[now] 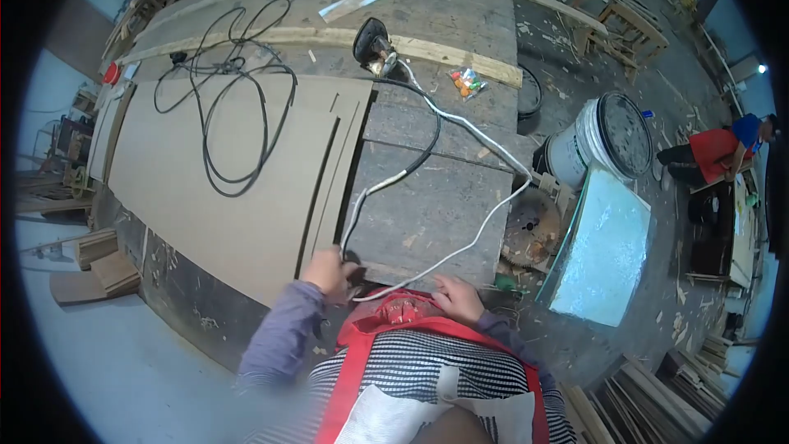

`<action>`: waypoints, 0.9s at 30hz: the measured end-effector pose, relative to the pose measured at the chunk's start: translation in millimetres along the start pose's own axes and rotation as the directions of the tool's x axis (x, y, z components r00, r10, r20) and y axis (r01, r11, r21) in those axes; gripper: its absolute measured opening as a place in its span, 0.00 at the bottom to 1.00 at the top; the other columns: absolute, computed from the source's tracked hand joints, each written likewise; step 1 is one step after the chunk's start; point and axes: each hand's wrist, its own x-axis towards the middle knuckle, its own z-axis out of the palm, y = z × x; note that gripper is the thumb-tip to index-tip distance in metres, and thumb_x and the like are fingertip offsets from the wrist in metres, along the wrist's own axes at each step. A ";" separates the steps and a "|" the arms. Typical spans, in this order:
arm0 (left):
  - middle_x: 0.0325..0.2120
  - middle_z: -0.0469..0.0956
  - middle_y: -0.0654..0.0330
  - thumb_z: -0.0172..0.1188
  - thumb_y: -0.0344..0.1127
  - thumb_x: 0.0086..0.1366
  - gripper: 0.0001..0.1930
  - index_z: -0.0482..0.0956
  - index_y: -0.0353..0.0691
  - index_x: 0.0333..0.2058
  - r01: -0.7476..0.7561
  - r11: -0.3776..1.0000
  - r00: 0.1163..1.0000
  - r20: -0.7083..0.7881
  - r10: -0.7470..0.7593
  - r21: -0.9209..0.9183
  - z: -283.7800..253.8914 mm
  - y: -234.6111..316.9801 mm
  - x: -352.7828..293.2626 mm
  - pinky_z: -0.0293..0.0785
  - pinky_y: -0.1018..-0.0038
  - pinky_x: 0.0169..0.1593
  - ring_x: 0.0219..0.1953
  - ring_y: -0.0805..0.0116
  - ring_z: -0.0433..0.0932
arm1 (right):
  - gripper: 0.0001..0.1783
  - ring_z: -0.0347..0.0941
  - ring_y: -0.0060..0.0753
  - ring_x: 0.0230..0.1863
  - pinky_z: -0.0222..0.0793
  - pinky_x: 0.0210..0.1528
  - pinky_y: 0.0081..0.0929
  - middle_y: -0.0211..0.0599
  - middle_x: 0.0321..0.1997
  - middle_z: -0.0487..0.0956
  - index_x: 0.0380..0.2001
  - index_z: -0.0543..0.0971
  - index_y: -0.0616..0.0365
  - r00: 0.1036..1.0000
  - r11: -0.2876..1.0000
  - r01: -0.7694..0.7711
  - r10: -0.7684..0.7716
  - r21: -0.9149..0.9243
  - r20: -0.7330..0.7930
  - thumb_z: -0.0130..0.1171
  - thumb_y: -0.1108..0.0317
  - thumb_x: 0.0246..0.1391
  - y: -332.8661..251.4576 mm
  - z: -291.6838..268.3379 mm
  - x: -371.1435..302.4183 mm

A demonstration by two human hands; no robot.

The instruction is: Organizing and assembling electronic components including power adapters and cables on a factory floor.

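At the near edge of the wooden workbench (448,205), my left hand (327,274) is closed around a cable (352,226), where its white-wrapped stretch comes down. The cable turns black farther up and runs toward a hand-held power tool (375,45) with a dark round head. A white cord (493,145) leaves the same tool, loops to the right and returns toward my left hand, ending near the red apron (403,310). My right hand (459,298) rests by the apron at the bench edge, its visible fingers apart and nothing seen in them.
Left of my hands lies a large brown board (238,230) with a coiled black cable (267,131) on it. A small bag of colourful pieces (467,82) sits beyond the bench middle. To the right are a white bucket (567,156), a pale sheet (604,251) and another person (715,152).
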 end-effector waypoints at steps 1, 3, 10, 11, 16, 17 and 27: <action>0.28 0.78 0.43 0.69 0.43 0.50 0.23 0.76 0.31 0.39 -0.090 0.989 0.995 0.055 0.084 0.118 16.1 -2.0 -1.5 0.75 0.58 0.43 0.37 0.45 0.79 | 0.23 0.76 0.50 0.38 0.72 0.42 0.38 0.44 0.34 0.78 0.50 0.72 0.56 0.997 0.993 0.074 -0.075 -0.089 -0.011 0.58 0.62 0.51 -5.4 4.4 8.7; 0.31 0.79 0.42 0.67 0.40 0.52 0.20 0.76 0.31 0.39 -0.120 0.969 0.991 0.088 0.103 0.218 35.3 5.8 2.1 0.76 0.58 0.45 0.38 0.44 0.79 | 0.24 0.75 0.50 0.40 0.72 0.41 0.41 0.46 0.37 0.78 0.50 0.72 0.56 0.988 0.978 0.148 -0.141 -0.149 0.059 0.59 0.63 0.49 -6.8 20.1 22.3; 0.31 0.79 0.42 0.59 0.37 0.56 0.13 0.75 0.33 0.37 0.095 0.974 0.988 -0.136 -0.068 0.204 98.0 -37.4 58.2 0.76 0.54 0.42 0.37 0.42 0.79 | 0.15 0.76 0.50 0.37 0.72 0.38 0.44 0.47 0.33 0.77 0.40 0.75 0.54 0.925 0.861 0.343 -0.239 -0.376 0.297 0.58 0.63 0.48 -5.7 51.5 39.0; 0.31 0.79 0.41 0.59 0.40 0.58 0.14 0.75 0.33 0.35 0.035 0.975 0.994 -0.110 -0.011 0.221 96.1 -40.2 61.1 0.75 0.52 0.41 0.37 0.41 0.78 | 0.13 0.76 0.50 0.36 0.72 0.38 0.44 0.47 0.31 0.77 0.38 0.75 0.55 0.915 0.848 0.370 -0.262 -0.379 0.307 0.58 0.63 0.49 -4.9 50.2 41.9; 0.31 0.79 0.43 0.58 0.33 0.55 0.11 0.76 0.34 0.36 -0.003 0.973 0.989 -0.145 0.037 0.232 68.1 -6.0 44.9 0.76 0.55 0.42 0.38 0.44 0.80 | 0.09 0.76 0.53 0.35 0.70 0.35 0.45 0.46 0.31 0.78 0.33 0.76 0.55 0.957 0.921 0.288 -0.270 -0.261 0.103 0.57 0.63 0.51 -35.3 -15.7 34.6; 0.31 0.79 0.42 0.59 0.36 0.55 0.12 0.77 0.34 0.35 0.045 0.985 0.977 -0.214 -0.009 0.164 62.9 -4.6 46.3 0.76 0.55 0.42 0.38 0.44 0.79 | 0.09 0.76 0.49 0.32 0.70 0.33 0.42 0.46 0.29 0.78 0.32 0.76 0.56 0.961 0.944 0.274 -0.261 -0.182 0.092 0.57 0.63 0.51 -47.3 -39.4 36.1; 0.28 0.82 0.50 0.62 0.39 0.55 0.15 0.80 0.31 0.35 -0.333 0.923 0.918 -0.290 0.270 -0.194 96.9 -22.9 111.3 0.75 0.66 0.33 0.30 0.63 0.81 | 0.08 0.55 0.16 0.15 0.51 0.17 0.17 0.25 0.15 0.63 0.32 0.72 0.58 0.888 0.467 0.366 0.082 0.805 -0.452 0.46 0.67 0.63 -139.4 -212.4 57.1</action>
